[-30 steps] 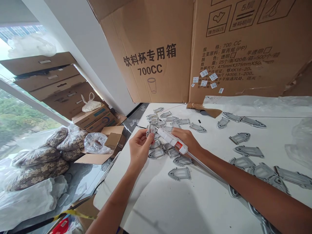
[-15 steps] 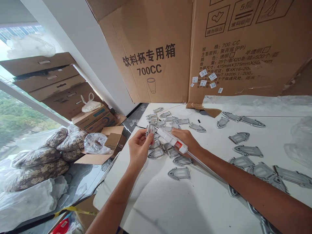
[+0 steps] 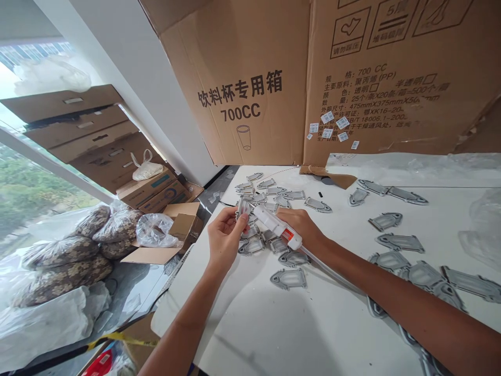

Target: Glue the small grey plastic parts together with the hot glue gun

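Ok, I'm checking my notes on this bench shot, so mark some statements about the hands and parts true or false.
The left hand holds a small grey part. True.
The right hand is empty. False: it grips a white corded tool.
The tool's tip points toward that part. True.
The other grey parts sit in a tray. False: they lie loose on the white table.
The cardboard box reads 500CC. False: it reads 700CC.

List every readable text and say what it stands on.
"饮料杯专用箱": box, left face.
"700CC": same face.
"规格: 700 CC": right face.
"5层": right face, top.
Stickers on box: too small.
Red label on tool: unreadable.
Floor cartons: blurred.
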`<state>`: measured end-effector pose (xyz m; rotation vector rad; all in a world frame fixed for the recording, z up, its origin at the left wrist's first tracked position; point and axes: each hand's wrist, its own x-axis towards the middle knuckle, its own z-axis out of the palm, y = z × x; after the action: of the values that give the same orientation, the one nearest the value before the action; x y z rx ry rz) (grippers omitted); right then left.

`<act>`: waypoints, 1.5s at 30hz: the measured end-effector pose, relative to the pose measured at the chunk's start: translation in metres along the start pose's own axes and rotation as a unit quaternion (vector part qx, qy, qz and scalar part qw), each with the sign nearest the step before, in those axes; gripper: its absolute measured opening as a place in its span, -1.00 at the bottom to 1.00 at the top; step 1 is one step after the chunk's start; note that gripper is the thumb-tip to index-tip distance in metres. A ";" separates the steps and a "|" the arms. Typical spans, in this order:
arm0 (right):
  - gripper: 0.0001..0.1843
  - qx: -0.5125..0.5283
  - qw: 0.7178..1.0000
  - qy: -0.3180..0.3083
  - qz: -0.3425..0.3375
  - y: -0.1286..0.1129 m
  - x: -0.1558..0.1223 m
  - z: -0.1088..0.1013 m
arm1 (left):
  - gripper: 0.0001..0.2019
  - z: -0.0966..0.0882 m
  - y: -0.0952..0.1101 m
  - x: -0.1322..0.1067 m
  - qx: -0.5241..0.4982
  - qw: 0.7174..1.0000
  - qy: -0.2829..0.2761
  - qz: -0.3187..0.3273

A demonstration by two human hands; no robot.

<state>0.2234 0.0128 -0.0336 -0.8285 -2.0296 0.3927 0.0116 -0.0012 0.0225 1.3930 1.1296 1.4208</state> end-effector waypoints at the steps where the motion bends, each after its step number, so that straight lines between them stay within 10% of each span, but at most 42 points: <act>1: -0.70 -0.001 1.000 -0.001 0.002 0.000 0.000 0.000 | -0.70 0.000 0.000 0.000 0.001 1.000 0.000 0.000; 45: -0.87 0.018 0.998 -0.008 0.065 -0.002 0.000 -0.001 | -0.78 -0.008 -0.008 0.002 0.159 0.980 0.042 0.114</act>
<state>0.2236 0.0113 -0.0314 -0.9411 -1.9831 0.5090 0.0034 0.0028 0.0156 1.7483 1.3299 1.5171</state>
